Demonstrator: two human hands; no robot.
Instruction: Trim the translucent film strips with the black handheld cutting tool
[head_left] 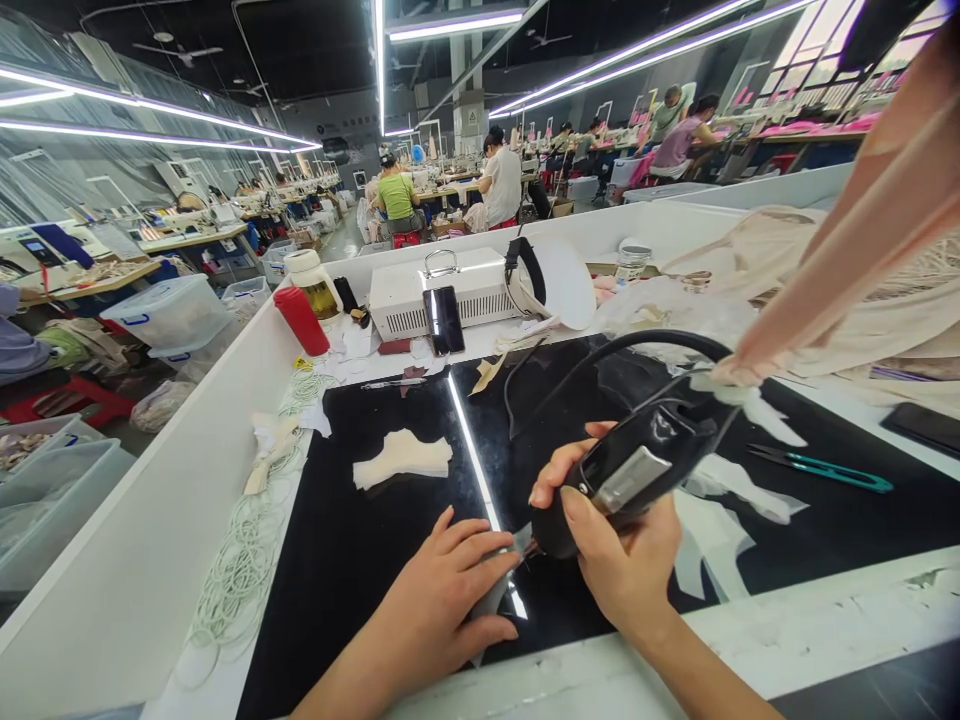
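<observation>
My right hand (626, 560) is wrapped around a black corded hot knife (637, 460) with a silver plate on its side. Its thin tip points down and left, close to my left fingertips. Flat on the black glossy board (337, 620), my left hand (450, 590) has its fingers stretched out over a pale translucent piece of fabric (491, 600), mostly hidden beneath them. Beyond that hand lies a cream stack of cut fabric (403, 458). White cut pieces (709, 545) are right of the tool, with teal-handled thread snips (825, 468) farther right.
A black cable (637, 340) arches behind the tool, and beige fabric (855, 230) hangs at right. At the back stand a white vented box (465, 285), a phone (444, 320) and a red bottle (301, 320). Pale cord loops (240, 560) line the left side.
</observation>
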